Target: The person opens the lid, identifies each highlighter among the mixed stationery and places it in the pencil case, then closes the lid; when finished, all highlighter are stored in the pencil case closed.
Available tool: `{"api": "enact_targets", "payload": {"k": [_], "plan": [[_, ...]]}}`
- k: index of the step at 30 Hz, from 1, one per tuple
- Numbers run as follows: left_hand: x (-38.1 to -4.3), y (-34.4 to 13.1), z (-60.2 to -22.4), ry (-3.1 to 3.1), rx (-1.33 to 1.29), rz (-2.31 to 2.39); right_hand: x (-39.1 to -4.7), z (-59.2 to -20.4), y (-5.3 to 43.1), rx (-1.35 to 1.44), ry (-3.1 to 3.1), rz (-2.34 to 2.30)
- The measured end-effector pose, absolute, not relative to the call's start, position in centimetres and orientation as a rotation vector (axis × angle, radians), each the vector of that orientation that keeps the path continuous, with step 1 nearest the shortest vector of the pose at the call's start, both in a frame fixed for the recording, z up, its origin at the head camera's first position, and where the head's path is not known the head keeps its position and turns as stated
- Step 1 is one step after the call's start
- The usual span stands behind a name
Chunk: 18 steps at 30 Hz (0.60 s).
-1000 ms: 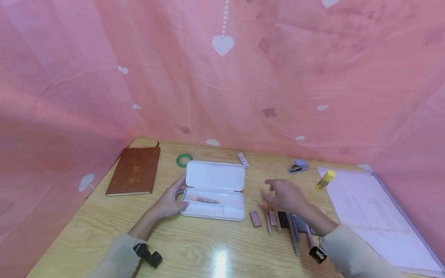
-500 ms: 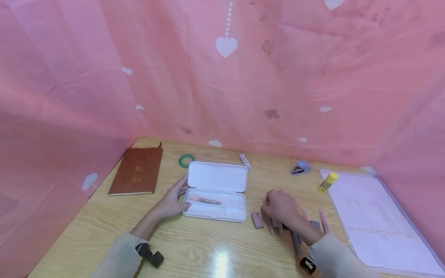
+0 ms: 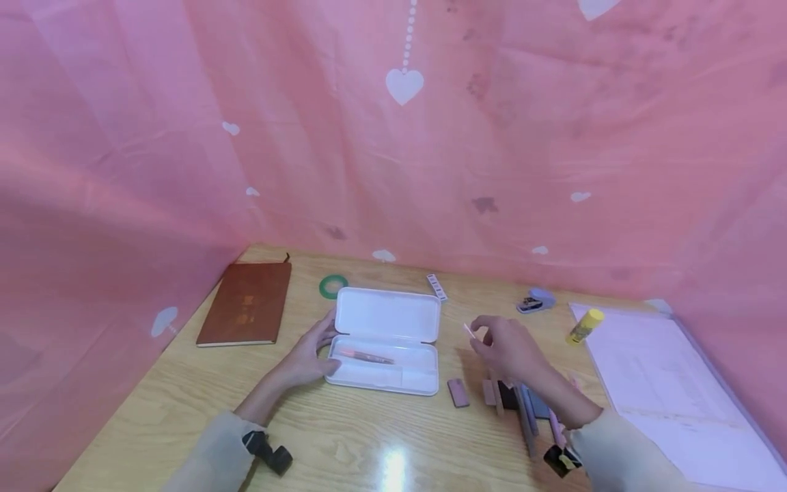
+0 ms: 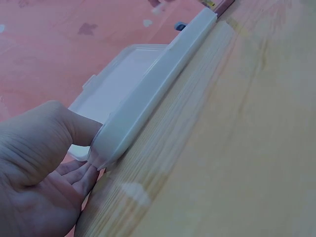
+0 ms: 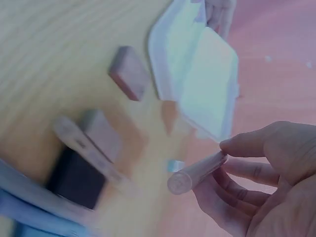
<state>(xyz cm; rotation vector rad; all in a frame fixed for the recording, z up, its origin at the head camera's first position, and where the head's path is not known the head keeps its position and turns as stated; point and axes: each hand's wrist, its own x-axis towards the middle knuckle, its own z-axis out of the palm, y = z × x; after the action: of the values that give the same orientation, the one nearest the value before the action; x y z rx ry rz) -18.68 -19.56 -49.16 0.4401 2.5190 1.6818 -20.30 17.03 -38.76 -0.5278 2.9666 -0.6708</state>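
A white pencil case (image 3: 389, 316) lies with its lid folded back, one pinkish pen (image 3: 367, 357) in its tray. My left hand (image 3: 307, 359) grips the case's left end, thumb on the rim and fingers behind, as the left wrist view (image 4: 44, 163) confirms. To the right of the case, my right hand (image 3: 510, 348) pinches a pale pink pen (image 5: 200, 173) between thumb and fingers, raised over the table. Beneath that hand lie several pens (image 3: 527, 417), a light block (image 5: 102, 134) and a black block (image 5: 76, 177). A mauve eraser (image 3: 458, 393) sits between case and pens.
At the left lies a brown notebook (image 3: 246, 304); a green tape roll (image 3: 333, 286) is behind the case. A small patterned strip (image 3: 437, 287), a purple stapler (image 3: 536, 301) and a yellow glue stick (image 3: 585, 326) are farther back. White papers (image 3: 670, 396) cover the right side.
My right hand went down to the pens, took hold of a pale pink one and lifted it from the row. The left hand stays on the pencil case.
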Motion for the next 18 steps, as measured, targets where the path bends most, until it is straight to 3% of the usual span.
{"api": "enact_targets", "payload": {"k": [8,18], "plan": [[-18.1,-19.2,-47.8,2.473,0.467,1.704,-21.8,-37.2,14.3,-0.76,2.975,-0.585],[-18.8,-19.6,-49.4,2.547,0.38,1.632,-23.1,-37.4,5.9,-1.046,2.874,-0.617]]}}
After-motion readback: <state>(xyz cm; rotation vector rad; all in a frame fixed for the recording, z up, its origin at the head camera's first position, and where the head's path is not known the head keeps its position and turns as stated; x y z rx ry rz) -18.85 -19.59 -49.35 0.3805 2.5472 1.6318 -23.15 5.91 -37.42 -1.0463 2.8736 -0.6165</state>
